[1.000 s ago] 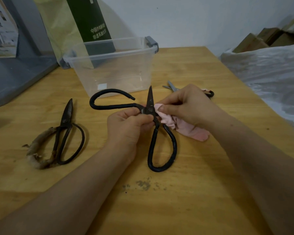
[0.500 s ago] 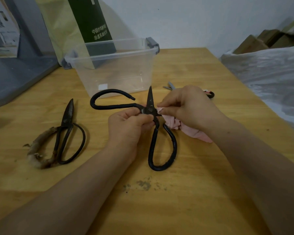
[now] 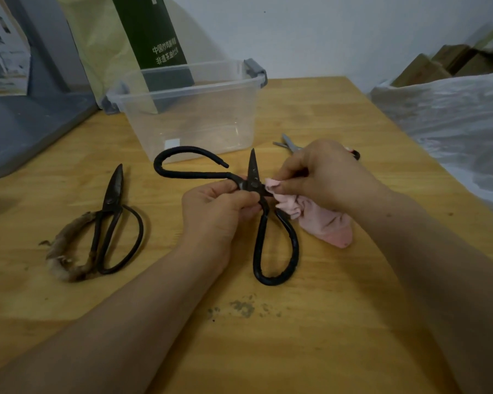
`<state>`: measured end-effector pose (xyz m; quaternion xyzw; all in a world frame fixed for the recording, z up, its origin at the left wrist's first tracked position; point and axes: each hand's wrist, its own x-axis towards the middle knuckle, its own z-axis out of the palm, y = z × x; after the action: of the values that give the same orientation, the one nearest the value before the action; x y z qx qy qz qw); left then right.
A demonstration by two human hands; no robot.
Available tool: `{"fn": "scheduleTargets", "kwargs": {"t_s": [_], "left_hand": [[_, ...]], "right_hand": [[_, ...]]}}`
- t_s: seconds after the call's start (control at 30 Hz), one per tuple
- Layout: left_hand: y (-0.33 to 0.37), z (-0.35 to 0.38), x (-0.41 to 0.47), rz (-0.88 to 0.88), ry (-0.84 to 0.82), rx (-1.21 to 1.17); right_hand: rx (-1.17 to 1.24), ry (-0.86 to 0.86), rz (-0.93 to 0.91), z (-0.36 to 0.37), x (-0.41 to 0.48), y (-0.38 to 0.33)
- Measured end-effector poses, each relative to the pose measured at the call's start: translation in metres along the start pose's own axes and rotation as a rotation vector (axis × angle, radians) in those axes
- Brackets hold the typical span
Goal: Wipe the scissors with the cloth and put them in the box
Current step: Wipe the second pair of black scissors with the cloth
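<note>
One clear box (image 3: 188, 123) on wooden table (image 3: 325, 336); white wall (image 3: 296, 29).

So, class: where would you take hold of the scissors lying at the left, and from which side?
Take the bare loop of the left scissors, from above on its right. They lie flat on the table, blades shut, pointing away; the other loop is wrapped in frayed stuff, so the bare one likely hooks cleaner.
</note>
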<state>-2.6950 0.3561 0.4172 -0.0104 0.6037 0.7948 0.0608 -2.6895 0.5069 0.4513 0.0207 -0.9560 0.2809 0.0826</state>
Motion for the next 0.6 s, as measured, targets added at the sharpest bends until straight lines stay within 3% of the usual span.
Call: {"fn": "scheduleTargets", "kwargs": {"t_s": [0.13, 0.3, 0.5, 0.6], "left_hand": [[-0.001, 0.000, 0.001, -0.009, 0.011, 0.010], [0.000, 0.000, 0.002, 0.007, 0.008, 0.007], [0.000, 0.000, 0.000, -0.008, 0.024, 0.002], [0.000, 0.001, 0.001, -0.018, 0.047, -0.008]], "right_hand": [[-0.063, -0.021, 0.101, -0.008, 0.002, 0.016], [0.121, 0.056, -0.007, 0.004, -0.002, -0.003], [-0.110, -0.060, 0.089, -0.007, 0.002, 0.004], [-0.162, 0.053, 0.146, -0.012, 0.002, 0.008]]}}
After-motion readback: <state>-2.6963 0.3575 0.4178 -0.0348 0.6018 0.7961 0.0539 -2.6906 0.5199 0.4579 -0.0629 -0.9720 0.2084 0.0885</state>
